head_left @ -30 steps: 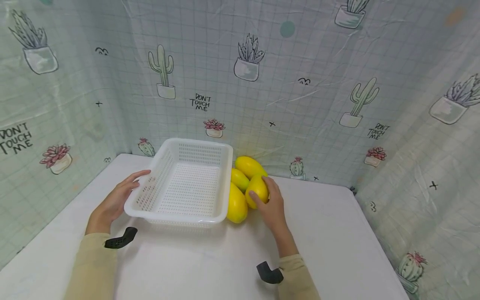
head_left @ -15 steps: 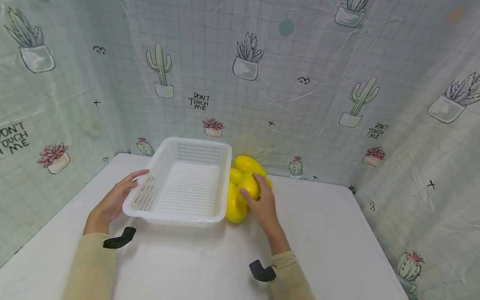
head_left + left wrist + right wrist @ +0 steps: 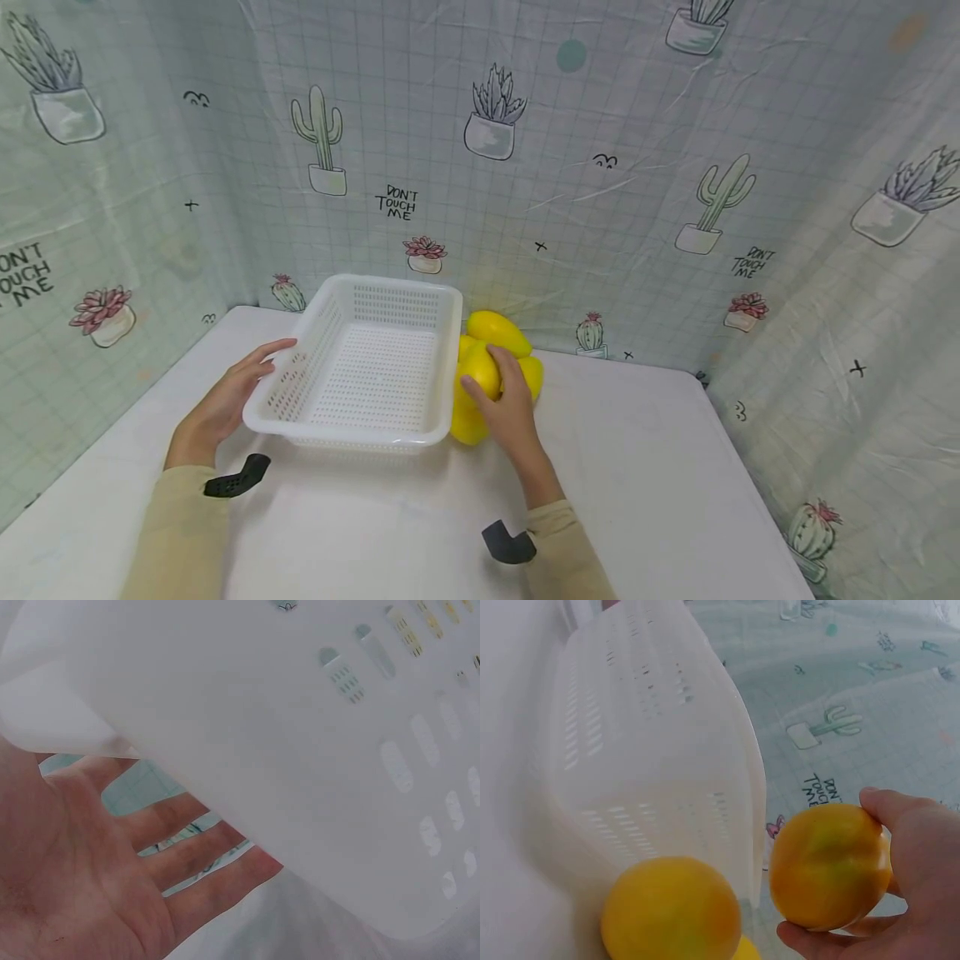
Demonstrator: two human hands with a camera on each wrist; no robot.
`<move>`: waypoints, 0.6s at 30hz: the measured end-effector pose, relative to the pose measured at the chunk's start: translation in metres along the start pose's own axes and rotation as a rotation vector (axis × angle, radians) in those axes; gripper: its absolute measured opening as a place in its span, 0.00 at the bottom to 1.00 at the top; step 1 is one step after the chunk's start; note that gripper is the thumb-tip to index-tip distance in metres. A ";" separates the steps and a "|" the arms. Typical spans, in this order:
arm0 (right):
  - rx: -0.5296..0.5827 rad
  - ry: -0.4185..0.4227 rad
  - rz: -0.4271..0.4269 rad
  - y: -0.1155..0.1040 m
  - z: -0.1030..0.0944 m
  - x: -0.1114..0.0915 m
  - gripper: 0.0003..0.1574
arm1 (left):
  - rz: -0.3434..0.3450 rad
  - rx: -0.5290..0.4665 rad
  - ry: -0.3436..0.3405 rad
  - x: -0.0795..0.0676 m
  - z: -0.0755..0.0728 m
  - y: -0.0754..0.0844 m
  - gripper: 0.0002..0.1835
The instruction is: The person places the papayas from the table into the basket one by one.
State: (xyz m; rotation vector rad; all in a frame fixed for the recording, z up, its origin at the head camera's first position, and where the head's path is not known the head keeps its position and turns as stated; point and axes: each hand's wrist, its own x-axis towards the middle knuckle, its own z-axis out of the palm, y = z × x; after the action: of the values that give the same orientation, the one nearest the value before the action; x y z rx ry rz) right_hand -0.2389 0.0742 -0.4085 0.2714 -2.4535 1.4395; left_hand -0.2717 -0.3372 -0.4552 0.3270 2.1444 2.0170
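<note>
In the head view, a white plastic basket (image 3: 384,375) with slotted sides stands left of centre. My left hand (image 3: 225,408) is at its left side, fingertips touching the wall below the rim; in the left wrist view the fingers (image 3: 191,855) lie fairly straight, partly behind the basket. My right hand (image 3: 512,408) grips a smooth yellow mango (image 3: 481,369) between thumb and fingers, just right of the basket. In the right wrist view this mango (image 3: 829,866) is held apart from the basket wall. Other yellow mangoes lie beneath and around it, one at the back (image 3: 500,333), one in front (image 3: 468,427).
The basket and mangoes stand on a white table (image 3: 630,467). Behind and at both sides hangs a curtain (image 3: 600,100) printed with cacti. A black wrist mount (image 3: 238,477) sits at the left cuff, another mount (image 3: 510,543) at the right.
My right hand has lifted the mango and carried it left towards the basket's right rim, uncovering another mango on the right. The left hand and the basket have hardly moved.
</note>
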 end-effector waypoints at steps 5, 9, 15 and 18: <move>0.008 -0.004 -0.013 -0.002 0.002 0.000 0.42 | -0.010 0.023 0.006 0.001 0.001 0.000 0.27; -0.002 -0.009 -0.014 -0.002 0.004 0.000 0.41 | -0.018 0.027 0.011 0.001 0.001 0.001 0.27; 0.021 -0.019 -0.013 -0.005 0.005 0.000 0.41 | -0.029 0.016 0.011 0.001 0.001 0.000 0.27; 0.026 -0.021 -0.010 -0.007 0.006 0.000 0.41 | -0.028 0.013 0.011 0.001 0.001 0.001 0.27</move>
State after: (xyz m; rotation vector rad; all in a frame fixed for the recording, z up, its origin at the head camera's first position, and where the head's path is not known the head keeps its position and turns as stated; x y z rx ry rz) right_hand -0.2378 0.0652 -0.4058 0.3048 -2.4478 1.4726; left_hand -0.2723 -0.3359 -0.4545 0.2872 2.1570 1.9955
